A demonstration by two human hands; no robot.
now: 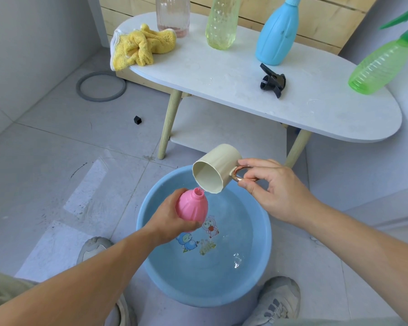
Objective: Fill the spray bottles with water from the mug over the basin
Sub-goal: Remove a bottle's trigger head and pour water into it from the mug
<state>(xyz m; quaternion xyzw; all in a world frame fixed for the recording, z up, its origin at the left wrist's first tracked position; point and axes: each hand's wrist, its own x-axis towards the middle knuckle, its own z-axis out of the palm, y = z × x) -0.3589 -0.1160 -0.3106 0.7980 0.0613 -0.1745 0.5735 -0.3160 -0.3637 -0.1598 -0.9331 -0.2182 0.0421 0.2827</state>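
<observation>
Pink bottle, uncapped, is held over the far-left part of the basin, neck up and tilted toward the mug. Left hand grips the bottle's body, fingers curled round its underside. The cream mug lies tipped on its side just above the bottle's mouth, and a thin trickle of water runs from its lip at the opening. Right hand pinches the mug's copper-coloured handle between the thumb and bent fingers. The basin stands on the floor between two shoes and holds water. Cartoon figures show on its bottom. Beyond the basin, a white table carries a yellow cloth, a blue bottle, a green bottle with its sprayer on, two translucent bottles at the far edge, and a loose black spray head.
</observation>
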